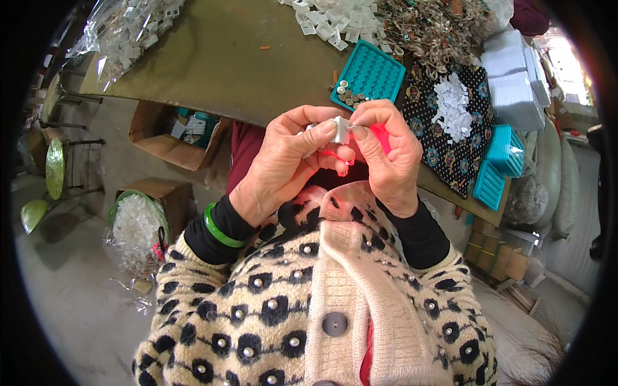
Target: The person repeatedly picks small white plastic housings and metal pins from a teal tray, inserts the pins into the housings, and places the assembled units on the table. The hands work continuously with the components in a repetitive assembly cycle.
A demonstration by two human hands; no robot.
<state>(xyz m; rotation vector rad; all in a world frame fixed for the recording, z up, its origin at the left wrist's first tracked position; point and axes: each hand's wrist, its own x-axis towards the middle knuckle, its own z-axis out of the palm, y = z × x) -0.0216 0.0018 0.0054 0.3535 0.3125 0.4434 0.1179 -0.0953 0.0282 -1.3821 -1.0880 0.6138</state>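
Note:
In front of my chest, my left hand [280,154] pinches a small white plastic piece [341,130] between thumb and forefinger. My right hand [393,157] meets it from the other side, its thumb and forefinger closed at the edge of the piece on a thin, pale bit too small to name. Something bright red [381,136] shows behind the right fingers; what it is cannot be made out. Just beyond my hands lies a teal tray [380,61] with rows of hollows, and several small round discs [353,98] sit at its near corner.
Clear square plastic pieces [331,22] and a tangled heap of small parts [431,29] cover the table's far side. White slips [454,106] lie on a patterned dark cloth [418,100] at right, near teal baskets [505,151]. A cardboard box [164,145] stands below the table's left edge.

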